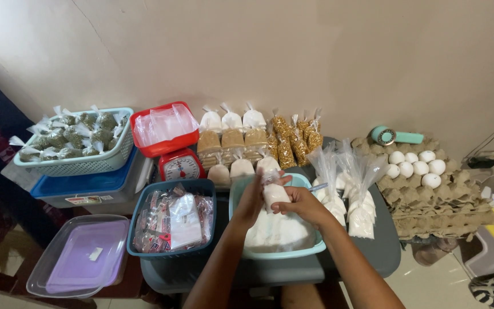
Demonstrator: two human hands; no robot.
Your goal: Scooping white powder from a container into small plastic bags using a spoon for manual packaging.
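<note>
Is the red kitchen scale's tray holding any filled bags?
No, the red tray on the kitchen scale holds only empty clear plastic bags.

Both hands hold a small clear bag of white powder at centre; more such filled clear bags stand at three o'clock. Brown and white tied bags and yellow-grain bags line twelve o'clock; green-filled bags fill the basket at ten; red-printed sachets lie at eight; the scale's round white dial sits at eleven.

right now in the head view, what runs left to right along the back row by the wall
white basket of green packets → red scale → brown and white powder bags → yellow grain bags → egg tray with white eggs
</note>
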